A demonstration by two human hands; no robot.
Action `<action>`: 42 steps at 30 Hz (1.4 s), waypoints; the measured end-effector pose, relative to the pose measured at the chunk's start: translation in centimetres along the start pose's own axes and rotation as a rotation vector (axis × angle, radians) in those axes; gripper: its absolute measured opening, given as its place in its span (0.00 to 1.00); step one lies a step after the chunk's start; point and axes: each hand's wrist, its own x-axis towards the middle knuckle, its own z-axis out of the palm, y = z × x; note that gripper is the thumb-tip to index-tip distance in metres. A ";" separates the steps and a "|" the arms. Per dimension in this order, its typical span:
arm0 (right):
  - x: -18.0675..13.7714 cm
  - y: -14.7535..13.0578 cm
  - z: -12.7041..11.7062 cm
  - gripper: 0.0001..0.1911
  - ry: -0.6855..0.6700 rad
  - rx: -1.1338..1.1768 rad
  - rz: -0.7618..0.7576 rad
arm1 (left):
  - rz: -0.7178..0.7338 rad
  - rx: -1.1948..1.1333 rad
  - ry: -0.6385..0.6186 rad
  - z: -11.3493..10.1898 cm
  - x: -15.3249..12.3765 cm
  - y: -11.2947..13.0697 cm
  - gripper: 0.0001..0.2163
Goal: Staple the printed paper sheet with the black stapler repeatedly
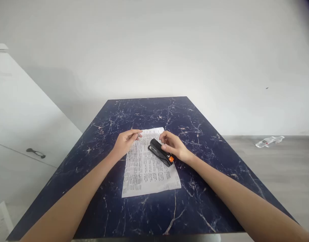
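Observation:
A sheet of printed paper (146,171), a little wrinkled, lies on the dark blue marbled table (154,116). On the sheet rests a black stapler (158,151) with an orange piece at its near right end. My left hand (125,141) is over the paper's upper left edge, thumb and fingers pinched together; a tiny greyish thing seems to be between the fingertips, too small to name. Beside the stapler, on its right, is my right hand (176,146). Its fingers are loosely curled, with a gap between thumb and forefinger, and the thumb tip is at the stapler's edge.
A pale wall (154,50) stands behind the table's far edge. To the left is a white cabinet (23,117) with a dark handle (35,153). Crumpled clear plastic (269,141) lies on the grey floor (273,174) at the right.

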 end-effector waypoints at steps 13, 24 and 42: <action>-0.3 -0.9 0.6 0.15 -0.173 -0.044 -0.019 | -0.067 0.553 0.214 -2.6 0.7 -2.5 0.15; -0.3 -0.8 0.7 0.23 -0.250 -0.009 0.019 | -0.457 0.975 0.291 -6.2 0.8 -4.9 0.14; -0.3 -2.6 0.9 0.36 -0.383 -0.038 0.036 | -0.460 1.054 0.278 -5.5 1.0 -5.2 0.14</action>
